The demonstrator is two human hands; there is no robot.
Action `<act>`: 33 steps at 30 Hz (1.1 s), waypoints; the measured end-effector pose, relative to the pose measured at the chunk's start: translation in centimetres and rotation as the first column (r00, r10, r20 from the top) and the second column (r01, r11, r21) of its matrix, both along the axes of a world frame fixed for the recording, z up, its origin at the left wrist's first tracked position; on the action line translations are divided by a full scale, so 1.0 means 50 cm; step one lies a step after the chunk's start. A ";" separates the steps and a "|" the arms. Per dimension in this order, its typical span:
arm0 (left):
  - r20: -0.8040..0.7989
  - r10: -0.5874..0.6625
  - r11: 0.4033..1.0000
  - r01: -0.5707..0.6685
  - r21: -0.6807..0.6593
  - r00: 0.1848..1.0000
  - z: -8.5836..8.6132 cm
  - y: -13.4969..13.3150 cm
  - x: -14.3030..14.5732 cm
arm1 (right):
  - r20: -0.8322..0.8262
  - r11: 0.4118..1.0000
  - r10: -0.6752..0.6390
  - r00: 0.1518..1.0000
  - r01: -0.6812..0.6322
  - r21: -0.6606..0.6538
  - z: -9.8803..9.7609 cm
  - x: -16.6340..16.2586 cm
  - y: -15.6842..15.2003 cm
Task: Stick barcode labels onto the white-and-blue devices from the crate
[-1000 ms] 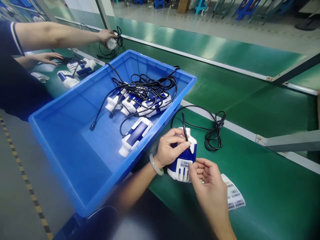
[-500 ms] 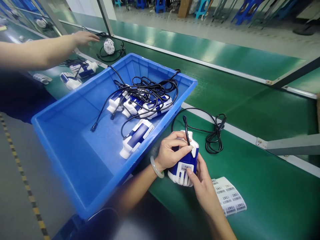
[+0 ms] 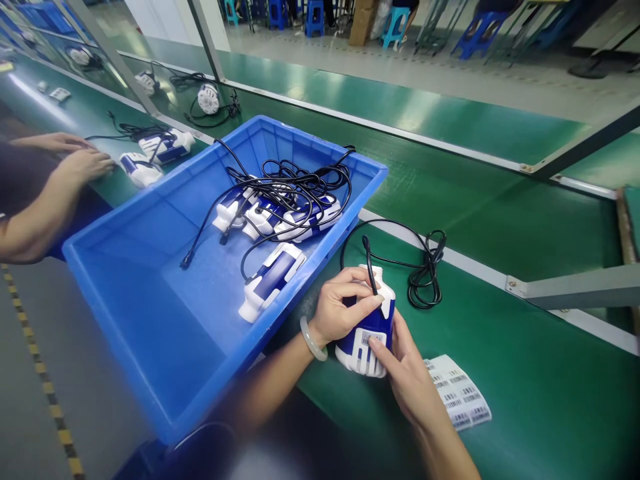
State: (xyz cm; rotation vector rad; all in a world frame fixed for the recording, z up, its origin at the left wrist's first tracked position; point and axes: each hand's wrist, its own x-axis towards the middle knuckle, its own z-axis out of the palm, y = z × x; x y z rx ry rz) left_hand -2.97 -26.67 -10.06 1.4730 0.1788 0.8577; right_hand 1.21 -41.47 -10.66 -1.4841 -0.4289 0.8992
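Observation:
A blue and white device [image 3: 367,333] stands on the green bench near me, and my left hand [image 3: 343,305] is wrapped around its upper part. My right hand [image 3: 405,377] rests against its lower right side, with the thumb pressed on a small label [image 3: 374,337] on its front. The device's black cable [image 3: 420,263] runs off behind it and lies coiled on the bench. A sheet of barcode labels [image 3: 457,399] lies just right of my right hand.
A big blue bin [image 3: 150,280] to my left holds several more such devices [image 3: 273,270] with tangled black cables. At far left a co-worker's hands [image 3: 83,160] rest beside two devices [image 3: 160,148]. A conveyor belt [image 3: 475,180] runs behind.
My right hand came in against the device and its thumb now presses the label. The co-worker's arm drew back from the belt, leaving a device there.

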 end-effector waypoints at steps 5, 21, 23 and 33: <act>-0.015 -0.018 0.999 0.018 -0.029 1.000 -0.003 -0.001 0.002 | -0.332 1.000 0.010 0.943 -0.002 0.026 0.017 0.067 -0.036; -0.149 -0.016 0.999 0.022 0.038 0.989 -0.065 -0.038 0.060 | -0.301 0.985 0.120 0.946 -0.074 0.158 0.212 0.235 0.140; -0.157 0.158 0.987 -0.152 0.053 0.975 -0.103 -0.045 0.094 | -0.239 0.984 0.019 0.971 0.024 0.175 0.236 0.253 0.131; -0.276 0.253 0.967 -0.248 0.056 0.927 -0.108 -0.039 0.117 | 0.138 0.856 -0.500 0.855 0.465 0.225 0.359 0.507 0.200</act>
